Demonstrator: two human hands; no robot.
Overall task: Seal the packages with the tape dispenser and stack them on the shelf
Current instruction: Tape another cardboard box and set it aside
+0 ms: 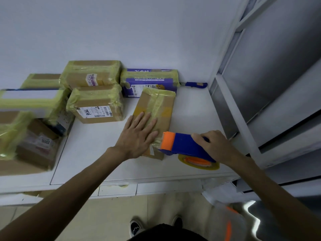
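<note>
One package [156, 112], flat and oblong, brown cardboard. It lies on the white tabletop [192, 108], slightly askew, with its far end just in front of a purple printed box [149, 80] and its near end towards the person. Yellow-green translucent tape runs lengthwise down its middle and wraps over the far end. A darker yellow band crosses it about midway (a pale strip, perhaps a label, shows on the near side face).

One left hand [137, 134], laid flat on the near half of the package. Fingers are straight and a little spread, pressing down and gripping nothing.

One tape dispenser [184, 145], blue body with an orange head. The head touches the package's near right corner, over the tape. A yellowish tape roll [212, 166] sits under the body, close to the tabletop.

One right hand [213, 145], fingers and thumb curled round the dispenser's handle, holding it.

Several taped boxes to the left. One with a barcode label [97, 105] is nearest, a second [92, 73] is behind it against the wall, and a blurred stack [31, 146] is at the far left.

One blue-handled tool [194, 84], by the wall, right of the purple box.

One white metal shelf frame [241, 108], along the right.
</note>
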